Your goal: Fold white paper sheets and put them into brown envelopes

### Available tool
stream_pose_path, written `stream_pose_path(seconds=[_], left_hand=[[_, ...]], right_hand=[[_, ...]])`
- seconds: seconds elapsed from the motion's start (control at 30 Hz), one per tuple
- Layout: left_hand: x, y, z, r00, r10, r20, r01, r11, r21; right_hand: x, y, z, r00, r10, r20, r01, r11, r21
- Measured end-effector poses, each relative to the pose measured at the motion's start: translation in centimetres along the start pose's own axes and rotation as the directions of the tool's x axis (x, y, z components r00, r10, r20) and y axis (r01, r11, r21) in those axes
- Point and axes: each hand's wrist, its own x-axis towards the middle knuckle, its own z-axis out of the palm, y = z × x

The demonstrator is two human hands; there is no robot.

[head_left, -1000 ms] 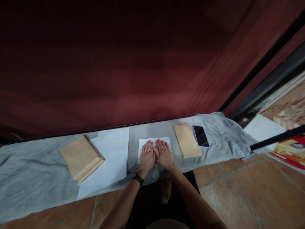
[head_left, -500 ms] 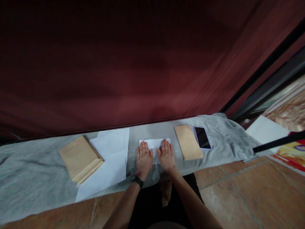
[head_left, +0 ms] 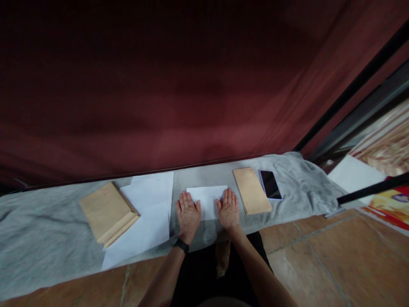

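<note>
A folded white sheet of paper (head_left: 208,202) lies on the grey cloth in front of me. My left hand (head_left: 188,214) rests flat on its left edge, fingers stretched out and pointing away from me. On the opposite edge lies my right hand (head_left: 228,209), also flat with fingers extended. The middle of the paper shows between the two thumbs. To the right of my right hand are brown envelopes (head_left: 252,190), with a phone (head_left: 270,185) beside them. Loose white sheets (head_left: 150,213) spread out left of my left hand.
A stack of brown envelopes (head_left: 107,209) sits at the left, partly over the white sheets. The grey cloth (head_left: 41,234) covers a long narrow bench against a dark red wall (head_left: 191,106). Black bars (head_left: 351,94) stand at the right, above a tiled floor (head_left: 319,256).
Both hands have slid apart, the left one leftward and the right one rightward, from the middle of the paper to its side edges. More of the paper now shows.
</note>
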Motion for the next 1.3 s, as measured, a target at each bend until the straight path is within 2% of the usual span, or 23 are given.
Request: stream_pose_path(seconds=[0.13,0.23,0.33,0.43,0.57,0.67,0.83,1.03,1.3], left_hand=[[-0.2,-0.7,-0.1,1.0,-0.013,-0.017,0.013,1.0,0.001],[0.0,-0.7,-0.3,1.0,0.024,-0.011,-0.024,0.999,-0.029],[0.3,0.2,-0.2,0.99,0.133,0.054,-0.129,0.989,-0.072],[0.8,1.4,0.4,0.952,0.258,0.164,-0.245,0.965,-0.095],[1.7,2.4,1.1,0.917,0.313,0.247,-0.301,0.95,-0.084],[2.3,2.4,1.2,0.905,0.309,0.293,-0.307,0.95,-0.054],[2.9,2.4,0.8,0.908,0.271,0.319,-0.285,0.959,-0.002],[2.6,2.3,0.7,0.944,0.212,0.254,-0.218,0.976,-0.005],[2.3,0.8,0.3,0.979,0.117,0.168,-0.118,0.993,-0.009]], right_hand=[[-0.3,0.7,-0.3,0.999,0.044,-0.007,-0.044,0.999,-0.001],[-0.2,0.8,-0.5,0.999,0.046,0.017,-0.046,0.999,-0.004],[0.5,0.2,-0.6,0.997,-0.044,0.061,0.043,0.999,0.018],[1.5,-0.9,-0.5,0.979,-0.159,0.128,0.154,0.987,0.053],[2.6,-2.0,-0.4,0.944,-0.255,0.211,0.245,0.967,0.07],[3.1,-2.3,-0.4,0.933,-0.266,0.243,0.262,0.964,0.047],[3.3,-2.5,-0.2,0.946,-0.197,0.258,0.203,0.979,0.005],[3.0,-2.3,0.5,0.973,-0.133,0.188,0.133,0.991,0.017],[2.2,-1.2,0.8,0.994,-0.081,0.072,0.081,0.997,-0.002]])
